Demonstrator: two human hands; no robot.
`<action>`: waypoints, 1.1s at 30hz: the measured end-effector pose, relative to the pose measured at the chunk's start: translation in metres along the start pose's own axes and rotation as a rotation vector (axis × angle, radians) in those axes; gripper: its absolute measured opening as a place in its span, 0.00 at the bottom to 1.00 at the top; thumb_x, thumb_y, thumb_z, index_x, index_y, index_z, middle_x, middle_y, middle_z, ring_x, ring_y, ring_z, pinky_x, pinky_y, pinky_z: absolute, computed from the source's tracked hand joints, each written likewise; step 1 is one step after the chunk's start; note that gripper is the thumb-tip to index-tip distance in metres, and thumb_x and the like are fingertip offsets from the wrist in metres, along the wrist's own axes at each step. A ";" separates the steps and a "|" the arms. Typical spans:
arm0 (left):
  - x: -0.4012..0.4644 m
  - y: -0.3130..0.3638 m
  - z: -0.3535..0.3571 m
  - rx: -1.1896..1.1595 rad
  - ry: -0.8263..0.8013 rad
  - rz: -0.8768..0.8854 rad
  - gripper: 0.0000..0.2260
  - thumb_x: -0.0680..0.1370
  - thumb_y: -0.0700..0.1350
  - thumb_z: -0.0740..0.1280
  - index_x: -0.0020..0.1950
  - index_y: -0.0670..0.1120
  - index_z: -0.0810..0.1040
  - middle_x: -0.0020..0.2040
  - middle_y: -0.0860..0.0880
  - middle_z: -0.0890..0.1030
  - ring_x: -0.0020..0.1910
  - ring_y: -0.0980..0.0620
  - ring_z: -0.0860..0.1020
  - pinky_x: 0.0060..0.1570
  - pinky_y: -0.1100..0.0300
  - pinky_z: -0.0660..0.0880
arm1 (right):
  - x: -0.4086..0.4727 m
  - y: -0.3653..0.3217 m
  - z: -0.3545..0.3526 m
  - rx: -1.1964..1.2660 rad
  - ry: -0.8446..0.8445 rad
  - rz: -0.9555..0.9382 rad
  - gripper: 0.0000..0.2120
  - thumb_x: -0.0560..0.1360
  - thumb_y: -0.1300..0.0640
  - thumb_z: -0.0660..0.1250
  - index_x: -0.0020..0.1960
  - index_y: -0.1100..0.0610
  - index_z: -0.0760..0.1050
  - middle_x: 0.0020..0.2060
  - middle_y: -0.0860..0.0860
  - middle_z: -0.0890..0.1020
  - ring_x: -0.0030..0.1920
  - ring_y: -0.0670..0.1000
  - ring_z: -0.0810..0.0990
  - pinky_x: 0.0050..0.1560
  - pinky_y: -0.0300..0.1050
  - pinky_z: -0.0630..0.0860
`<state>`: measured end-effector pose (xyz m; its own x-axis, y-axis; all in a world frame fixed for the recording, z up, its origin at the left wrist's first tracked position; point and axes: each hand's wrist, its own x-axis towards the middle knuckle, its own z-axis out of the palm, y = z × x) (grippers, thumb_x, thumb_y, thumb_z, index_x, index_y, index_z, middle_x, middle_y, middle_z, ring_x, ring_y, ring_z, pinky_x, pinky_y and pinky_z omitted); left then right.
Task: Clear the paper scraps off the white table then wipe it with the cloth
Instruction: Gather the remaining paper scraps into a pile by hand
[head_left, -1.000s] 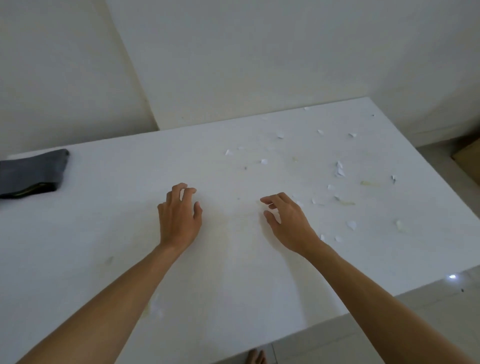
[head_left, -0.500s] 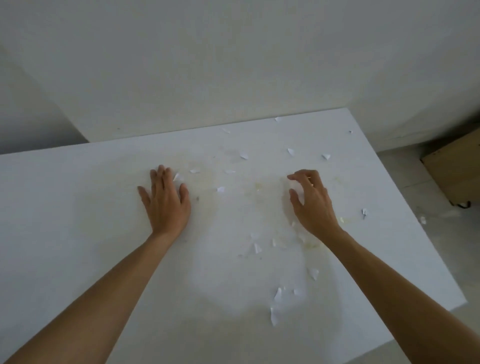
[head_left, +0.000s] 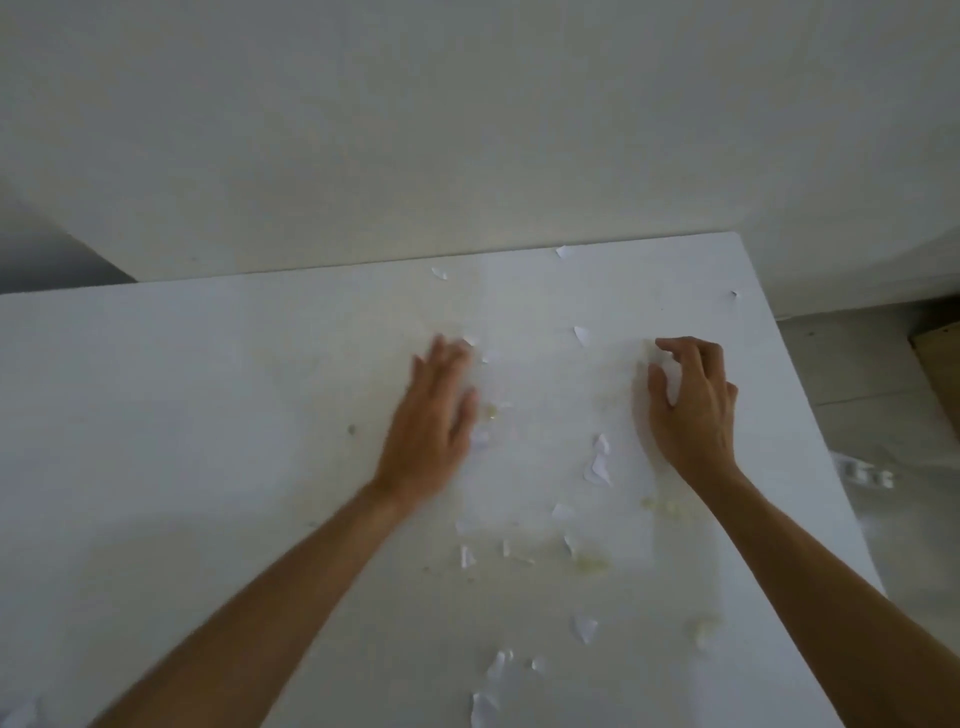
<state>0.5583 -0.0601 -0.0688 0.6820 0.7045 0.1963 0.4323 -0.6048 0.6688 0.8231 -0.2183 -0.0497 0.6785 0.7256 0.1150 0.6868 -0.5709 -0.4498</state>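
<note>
The white table (head_left: 156, 467) fills the lower part of the head view, its far edge against a pale wall (head_left: 467, 130). Paper scraps (head_left: 596, 470) lie scattered over the centre and right of the tabletop: a few near the far edge, several between the two forearms, and more toward the near edge at the bottom of the view. Yellowish smears (head_left: 587, 564) mark the surface among the scraps.

The left hand (head_left: 434, 415) lies palm down on the table, fingers straight and close together, pointing toward the far edge. The outline is blurred, so contact at the fingertips cannot be confirmed. Small scraps lie just beside its fingertips and along its thumb side.

The right hand (head_left: 693, 405) sits to the right, well apart from the left hand. Its fingers are curled inward, with the thumb set opposite them. White material shows inside the curl (it may be a scrap or bare tabletop; the view does not resolve this), so whether the hand holds anything cannot be told.

Both bare forearms extend from the bottom corners of the view. Right of the table a strip of floor (head_left: 883, 389) is visible, with the edge of a brown box (head_left: 940, 353) at the frame border.
</note>
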 end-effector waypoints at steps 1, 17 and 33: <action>0.018 -0.008 -0.002 0.043 0.038 -0.049 0.21 0.84 0.47 0.55 0.73 0.38 0.70 0.74 0.40 0.70 0.78 0.42 0.62 0.77 0.44 0.57 | 0.005 0.008 -0.003 -0.021 -0.008 -0.038 0.13 0.83 0.55 0.62 0.66 0.53 0.72 0.64 0.51 0.72 0.61 0.53 0.75 0.63 0.52 0.66; 0.045 0.037 0.040 0.273 -0.010 0.138 0.14 0.84 0.44 0.57 0.65 0.41 0.77 0.63 0.44 0.78 0.63 0.44 0.76 0.60 0.48 0.72 | 0.022 0.047 -0.008 0.127 -0.307 -0.791 0.15 0.85 0.60 0.59 0.70 0.61 0.75 0.68 0.58 0.75 0.65 0.58 0.77 0.65 0.52 0.75; 0.034 0.075 0.082 0.110 -0.234 0.145 0.27 0.85 0.55 0.50 0.80 0.39 0.59 0.80 0.45 0.59 0.80 0.49 0.55 0.79 0.53 0.51 | 0.081 0.112 -0.016 0.040 0.049 -0.070 0.21 0.83 0.57 0.58 0.75 0.58 0.64 0.71 0.54 0.68 0.71 0.56 0.69 0.72 0.63 0.67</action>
<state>0.6618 -0.1119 -0.0711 0.8533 0.5107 0.1047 0.3732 -0.7386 0.5614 0.9595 -0.2293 -0.0767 0.6416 0.7431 0.1903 0.7230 -0.5030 -0.4737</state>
